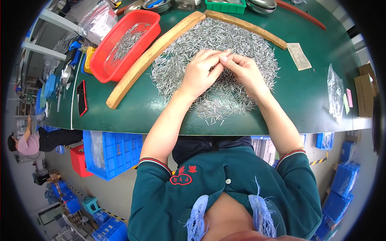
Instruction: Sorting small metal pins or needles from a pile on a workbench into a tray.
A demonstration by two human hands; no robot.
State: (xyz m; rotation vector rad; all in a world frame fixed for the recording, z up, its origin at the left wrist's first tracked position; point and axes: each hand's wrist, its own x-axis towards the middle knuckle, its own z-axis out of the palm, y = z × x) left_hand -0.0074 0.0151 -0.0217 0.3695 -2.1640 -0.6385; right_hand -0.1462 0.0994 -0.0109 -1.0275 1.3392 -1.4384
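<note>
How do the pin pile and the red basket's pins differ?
The pile lies on the table; the basket pins sit in the red basket. The pile is much larger than the basket pins. The left hand and right hand are over the pile, not the basket pins. Both look slim and silvery.

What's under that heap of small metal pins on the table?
Green tabletop shows through gaps where the pin heap thins toward the near edge. Where it lies dense, the tabletop is covered; the left hand and right hand hide more. Anything else underneath cannot be seen.
</note>
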